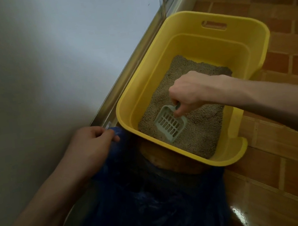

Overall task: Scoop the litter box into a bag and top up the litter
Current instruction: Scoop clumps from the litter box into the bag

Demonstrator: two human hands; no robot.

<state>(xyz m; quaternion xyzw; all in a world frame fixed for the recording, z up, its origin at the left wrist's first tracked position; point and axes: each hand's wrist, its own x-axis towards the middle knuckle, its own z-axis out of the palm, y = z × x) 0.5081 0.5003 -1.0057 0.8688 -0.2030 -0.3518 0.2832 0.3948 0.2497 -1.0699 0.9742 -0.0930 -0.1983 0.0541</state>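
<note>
Yellow litter box on tiled floor | right hand grips slotted scoop, blade resting on litter, long axis angled toward near rim | blue bag just below that rim, left hand pinching its edge, nearer the bag

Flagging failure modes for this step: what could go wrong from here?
1. The slotted scoop, held by the right hand, has to clear the yellow litter box wall to reach the bag; litter could fall on the tiled floor.
2. The left hand pinches only one edge of the dark blue bag, so its mouth may sag shut.
3. The scoop's blade lies nearly flat on the litter and may skim over clumps.
</note>
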